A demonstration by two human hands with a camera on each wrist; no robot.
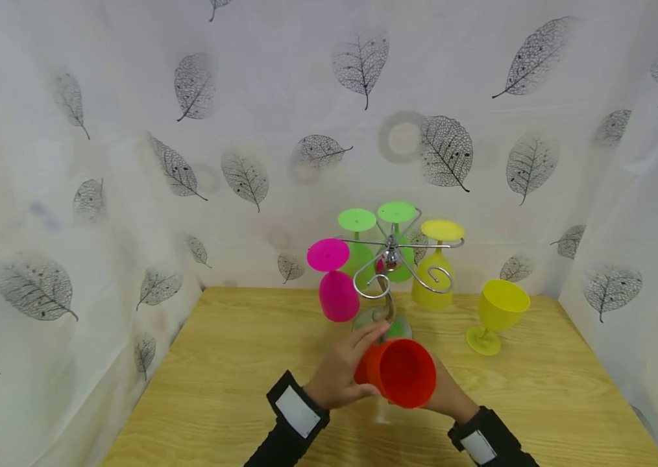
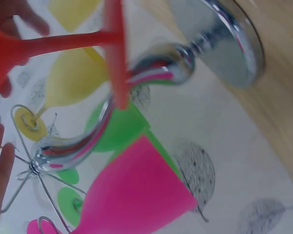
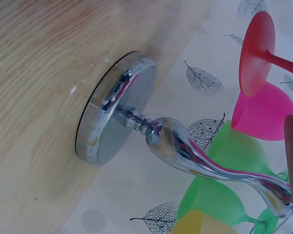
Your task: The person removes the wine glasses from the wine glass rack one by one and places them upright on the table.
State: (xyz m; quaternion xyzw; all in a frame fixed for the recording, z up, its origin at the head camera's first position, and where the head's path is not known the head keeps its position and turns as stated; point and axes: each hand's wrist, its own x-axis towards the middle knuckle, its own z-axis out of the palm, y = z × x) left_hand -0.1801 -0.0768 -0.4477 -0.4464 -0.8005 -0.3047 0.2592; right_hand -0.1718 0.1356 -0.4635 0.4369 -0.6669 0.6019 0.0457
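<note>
In the head view a red goblet (image 1: 407, 373) is tipped with its mouth toward me. My left hand (image 1: 341, 366) holds its left side, thumb below and fingers over the top. My right hand (image 1: 442, 389) grips from the right, partly hidden behind the bowl; fingertips around the bowl show in the left wrist view. The goblet's flat foot (image 3: 258, 53) points away from the hands. Just beyond stands a chrome goblet rack (image 1: 391, 250) with a curvy stem (image 2: 161, 68). Hanging upside down from it are a pink goblet (image 1: 339, 295), two green goblets (image 1: 356, 253) and a yellow goblet (image 1: 434, 279).
Another yellow goblet (image 1: 503, 305) stands upright on the wooden table (image 1: 235, 376), right of the rack. The rack's round base (image 3: 117, 109) rests on the tabletop. Behind hangs a white leaf-patterned curtain (image 1: 282, 78).
</note>
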